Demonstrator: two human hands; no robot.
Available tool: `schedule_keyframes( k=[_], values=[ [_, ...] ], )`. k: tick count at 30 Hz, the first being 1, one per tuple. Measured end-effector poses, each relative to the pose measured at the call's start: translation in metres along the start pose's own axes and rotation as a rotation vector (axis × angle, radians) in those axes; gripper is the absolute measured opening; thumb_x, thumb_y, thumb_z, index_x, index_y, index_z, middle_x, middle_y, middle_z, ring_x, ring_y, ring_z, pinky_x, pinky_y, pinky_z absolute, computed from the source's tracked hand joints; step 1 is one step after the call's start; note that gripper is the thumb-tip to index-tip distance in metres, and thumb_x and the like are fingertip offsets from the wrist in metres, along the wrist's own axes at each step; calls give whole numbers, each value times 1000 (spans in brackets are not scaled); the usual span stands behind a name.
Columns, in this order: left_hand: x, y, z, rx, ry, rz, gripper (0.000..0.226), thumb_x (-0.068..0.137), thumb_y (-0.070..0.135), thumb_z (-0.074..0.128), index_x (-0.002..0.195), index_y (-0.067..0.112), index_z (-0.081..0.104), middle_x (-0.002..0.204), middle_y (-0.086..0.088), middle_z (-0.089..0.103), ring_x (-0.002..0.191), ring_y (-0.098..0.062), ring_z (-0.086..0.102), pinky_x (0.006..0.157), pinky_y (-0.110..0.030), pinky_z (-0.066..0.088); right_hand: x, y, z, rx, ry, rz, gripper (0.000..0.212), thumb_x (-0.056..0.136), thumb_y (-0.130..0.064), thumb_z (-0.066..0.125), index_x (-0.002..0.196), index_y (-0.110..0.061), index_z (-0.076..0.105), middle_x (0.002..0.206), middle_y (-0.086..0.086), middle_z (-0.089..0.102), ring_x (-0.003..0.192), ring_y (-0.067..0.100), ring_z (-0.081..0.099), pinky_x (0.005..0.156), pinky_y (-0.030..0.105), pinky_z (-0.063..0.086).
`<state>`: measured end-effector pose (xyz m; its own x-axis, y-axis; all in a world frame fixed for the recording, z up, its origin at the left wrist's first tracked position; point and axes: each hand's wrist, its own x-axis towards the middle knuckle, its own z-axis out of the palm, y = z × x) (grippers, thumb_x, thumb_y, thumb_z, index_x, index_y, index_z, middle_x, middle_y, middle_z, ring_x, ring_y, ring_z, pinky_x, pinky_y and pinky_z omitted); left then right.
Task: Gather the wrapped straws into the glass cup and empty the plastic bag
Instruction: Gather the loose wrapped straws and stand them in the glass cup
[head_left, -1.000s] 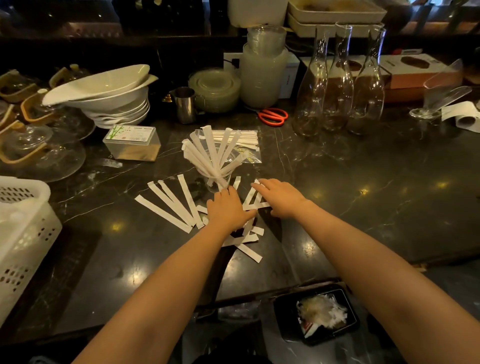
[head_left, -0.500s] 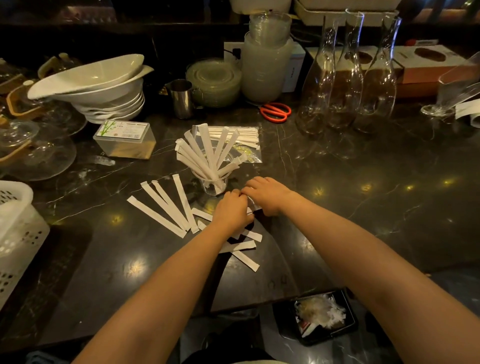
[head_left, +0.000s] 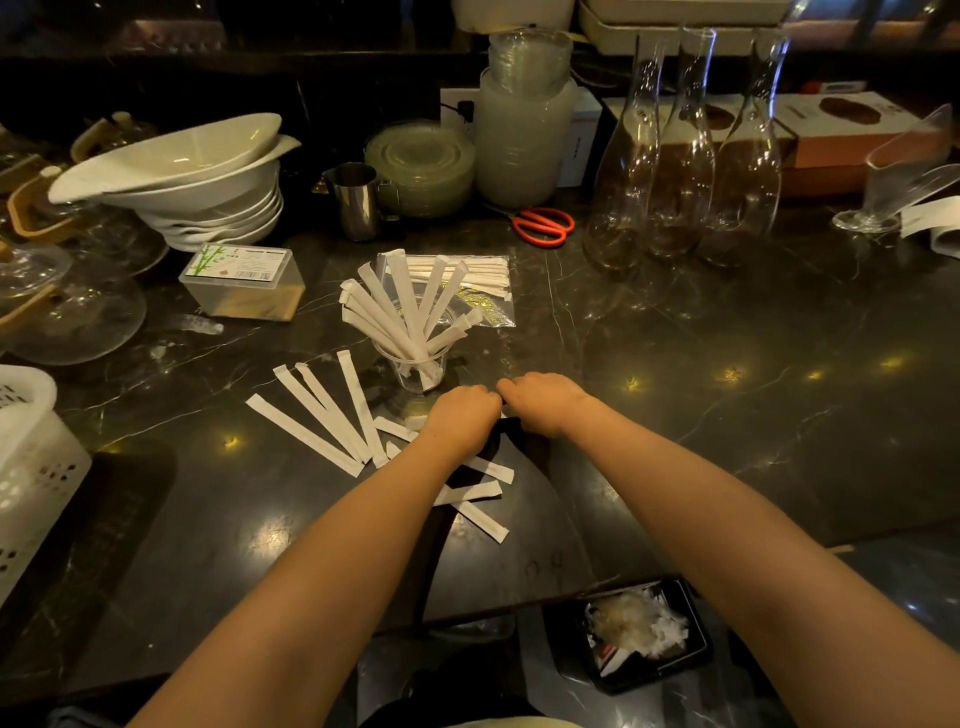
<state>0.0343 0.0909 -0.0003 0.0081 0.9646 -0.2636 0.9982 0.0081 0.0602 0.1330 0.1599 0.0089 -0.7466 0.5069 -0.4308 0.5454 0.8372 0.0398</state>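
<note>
On the dark marble counter, centre: one glass cup, upright, holding a fanned bunch of wrapped straws, ends splayed above the rim. Behind the cup, touching its far side as seen: one clear plastic bag, flat, with a layer of wrapped straws visible inside.

Loose straws: four lay side by side to the left of the cup; several more lay crossed beneath and near the forearms.

Left hand and right hand: both curled, knuckles up, pressed together just in front of the cup over the loose straws. Whether either had hold of a straw could not be told; the fingers were hidden.

Other containers: stacked white bowls, far left; lidded clear box with a pale layer at its bottom; steel jug, contents not visible; three clear carafes, far right; white perforated basket, left edge; black tray of white scraps below the counter edge. Red scissors lay beside the carafes.
</note>
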Motion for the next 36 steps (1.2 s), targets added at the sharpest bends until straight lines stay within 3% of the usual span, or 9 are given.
schedule_keyframes(
  k=[6, 14, 16, 18, 21, 25, 28, 32, 36],
  values=[
    [-6, 3, 0, 56, 36, -13, 25, 88, 3, 41, 111, 1, 51, 119, -18, 55, 111, -35, 55, 86, -40, 44, -11, -5, 16, 79, 62, 74, 28, 92, -9, 38, 118, 1, 41, 127, 22, 47, 116, 37, 48, 88, 44, 41],
    [-35, -2, -6, 65, 164, -77, 26, 90, 19, 38, 111, 10, 52, 117, -10, 59, 111, -29, 51, 95, -40, 29, -27, -22, 17, 197, 176, 54, 25, 96, -22, 33, 109, -2, 40, 112, 21, 57, 99, 37, 56, 64, 37, 31],
    [-54, -6, -4, -72, 311, -100, 35, 87, 23, 43, 120, 15, 50, 122, -7, 56, 118, -26, 45, 101, -42, 24, -33, -29, 16, 255, 183, 38, 25, 96, -25, 32, 106, -5, 41, 109, 21, 57, 96, 37, 56, 64, 37, 31],
    [-77, -11, -1, -294, 622, -76, 41, 79, 27, 52, 118, 15, 51, 116, -11, 58, 114, -22, 46, 97, -41, 31, -38, -37, 15, 392, 199, 11, 21, 96, -27, 33, 99, -8, 41, 104, 22, 58, 92, 37, 56, 64, 37, 31],
    [-116, -10, -1, -741, 990, -187, 31, 73, 26, 62, 98, 16, 46, 97, -8, 51, 90, -17, 45, 79, -19, 38, -41, -52, 14, 675, 216, -26, 14, 96, -24, 36, 91, -12, 40, 86, 17, 53, 79, 29, 52, 64, 35, 34],
    [-137, -16, -2, -1466, 733, -485, 39, 81, 17, 63, 109, 18, 36, 97, 0, 47, 90, -15, 50, 72, -16, 41, -50, -85, 5, 1105, 188, -113, 17, 96, -23, 37, 86, -15, 48, 73, 0, 47, 66, 13, 46, 63, 34, 40],
    [-137, -28, -6, -1792, 502, -367, 24, 88, 23, 48, 111, 17, 46, 99, 0, 60, 100, -20, 59, 81, -27, 50, -60, -115, -1, 1320, 125, -208, 28, 98, -21, 33, 75, -31, 45, 63, -3, 41, 54, 6, 39, 52, 19, 36],
    [-142, -30, -12, -1811, 476, -276, 23, 93, 29, 37, 95, 22, 58, 82, 2, 72, 76, -7, 69, 64, -23, 57, -63, -138, -1, 1379, -6, -249, 29, 98, -27, 28, 75, -23, 45, 63, 0, 45, 47, 2, 46, 49, 14, 42],
    [-149, -28, -6, -1765, 405, -316, 33, 94, 29, 36, 86, 15, 65, 80, 2, 74, 78, -9, 69, 65, -21, 56, -62, -146, -5, 1429, -51, -254, 29, 99, -26, 28, 76, -22, 47, 66, 4, 51, 52, 8, 54, 54, 17, 49]
  ],
)
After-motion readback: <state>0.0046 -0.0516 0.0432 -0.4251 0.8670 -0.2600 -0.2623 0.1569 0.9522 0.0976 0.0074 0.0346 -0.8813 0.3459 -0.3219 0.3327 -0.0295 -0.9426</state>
